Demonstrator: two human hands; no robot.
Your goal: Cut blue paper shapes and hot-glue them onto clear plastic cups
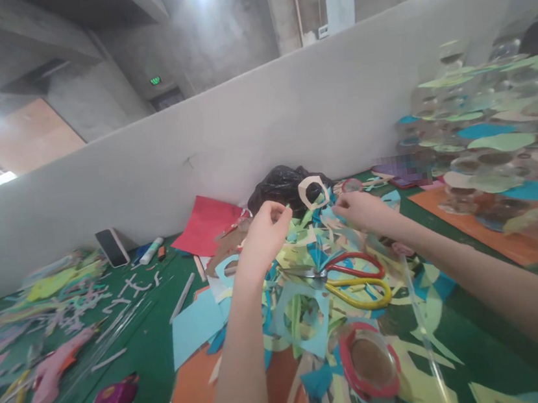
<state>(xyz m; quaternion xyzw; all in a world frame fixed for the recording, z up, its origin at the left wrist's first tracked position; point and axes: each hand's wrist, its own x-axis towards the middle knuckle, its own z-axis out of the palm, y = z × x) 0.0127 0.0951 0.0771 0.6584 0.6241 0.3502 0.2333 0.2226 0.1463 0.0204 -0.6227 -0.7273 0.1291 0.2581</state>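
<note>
Both my arms reach forward over a heap of cut paper scraps [309, 288] on a green table [144, 347]. My left hand [264, 233] is closed in a pinch on a pale green scrap at the top of the heap. My right hand [361, 210] is closed too, fingers pinching a small scrap beside it; what it grips is too small to name. The hands are about a hand's width apart. Scissors [354, 276] with red and yellow handles lie on the scraps just below my hands. A beige paper ring [313, 191] rests on a black plastic bag [282, 190] behind them.
A white partition wall [222, 142] runs along the table's far edge. A phone [112, 247] leans against it, near a glue stick [151, 250] and red paper [206, 225]. Stacked clear cups with paper discs [492, 141] fill the right. A red-rimmed tape roll [370, 362] lies near me.
</note>
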